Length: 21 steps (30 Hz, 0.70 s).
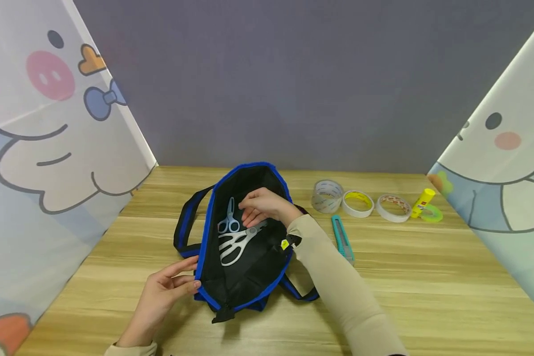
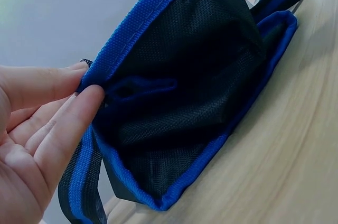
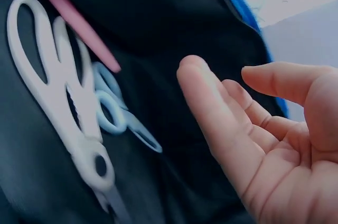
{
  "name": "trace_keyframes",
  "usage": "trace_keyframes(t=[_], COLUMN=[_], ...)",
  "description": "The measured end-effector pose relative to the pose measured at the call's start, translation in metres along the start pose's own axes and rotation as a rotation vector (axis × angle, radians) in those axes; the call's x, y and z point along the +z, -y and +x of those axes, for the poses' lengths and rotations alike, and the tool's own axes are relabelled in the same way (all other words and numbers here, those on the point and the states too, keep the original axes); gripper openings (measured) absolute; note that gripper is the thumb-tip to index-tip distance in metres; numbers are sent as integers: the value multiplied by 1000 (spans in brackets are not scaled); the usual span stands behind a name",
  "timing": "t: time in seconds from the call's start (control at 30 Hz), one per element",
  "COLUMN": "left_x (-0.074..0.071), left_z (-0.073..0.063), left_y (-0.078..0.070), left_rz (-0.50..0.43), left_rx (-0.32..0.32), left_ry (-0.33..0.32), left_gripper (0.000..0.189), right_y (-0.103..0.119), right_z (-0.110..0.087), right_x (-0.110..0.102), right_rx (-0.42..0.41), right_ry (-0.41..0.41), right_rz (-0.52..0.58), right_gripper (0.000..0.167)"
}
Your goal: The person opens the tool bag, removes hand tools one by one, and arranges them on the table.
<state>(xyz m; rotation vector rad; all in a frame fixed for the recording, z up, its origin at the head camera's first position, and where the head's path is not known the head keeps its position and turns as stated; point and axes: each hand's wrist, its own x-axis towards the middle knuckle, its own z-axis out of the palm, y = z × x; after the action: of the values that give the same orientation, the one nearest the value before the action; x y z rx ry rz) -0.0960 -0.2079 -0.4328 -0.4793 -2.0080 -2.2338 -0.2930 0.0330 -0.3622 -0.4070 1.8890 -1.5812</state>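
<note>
A black bag with blue trim (image 1: 253, 289) stands on the table with its mouth spread wide. My left hand (image 1: 164, 289) pinches its blue rim between thumb and fingers at the near left. Inside the bag is my right hand (image 1: 267, 203), fingers loosely bent and thumb apart, nothing between them. Just beside it lie white scissors (image 3: 90, 165) and smaller light blue scissors (image 3: 138, 128) on the bag's black bottom. In the right wrist view a pink slender item (image 3: 76, 20) lies against the bag wall, past the white handles.
Right of the bag, a teal box cutter (image 1: 341, 236) lies on the wooden table (image 1: 427, 277). Behind it are a clear tape roll (image 1: 327, 203), a yellow-cored roll (image 1: 358, 213), a white roll (image 1: 392, 217), a yellow glue stick (image 1: 422, 202) and a green roll (image 1: 436, 215).
</note>
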Motion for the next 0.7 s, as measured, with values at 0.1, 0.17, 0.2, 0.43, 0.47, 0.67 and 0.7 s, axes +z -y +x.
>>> trace_keyframes(t=[0.1, 0.17, 0.2, 0.43, 0.47, 0.67, 0.7], left_x=[-1, -1, -2, -2, -1, 0, -1], left_z=[0, 1, 1, 2, 2, -1, -1], left_y=[1, 1, 1, 0, 1, 0, -1], left_rz=[-11, -22, -30, -41, -41, -26, -18], left_rx=[12, 22, 27, 50, 50, 35, 34], left_ry=[15, 27, 31, 33, 30, 5, 1], left_gripper=[49, 50, 50, 51, 52, 50, 49], right_y=[-6, -11, -14, -27, -29, -38, -38], right_z=[12, 18, 22, 36, 37, 41, 42], right_x=[13, 22, 26, 48, 50, 61, 62], right_rx=[20, 28, 35, 75, 82, 81, 75], right_ry=[12, 13, 13, 4, -1, -70, -84], right_rz=[31, 39, 41, 49, 51, 23, 13], right_gripper=[33, 33, 33, 21, 19, 20, 21])
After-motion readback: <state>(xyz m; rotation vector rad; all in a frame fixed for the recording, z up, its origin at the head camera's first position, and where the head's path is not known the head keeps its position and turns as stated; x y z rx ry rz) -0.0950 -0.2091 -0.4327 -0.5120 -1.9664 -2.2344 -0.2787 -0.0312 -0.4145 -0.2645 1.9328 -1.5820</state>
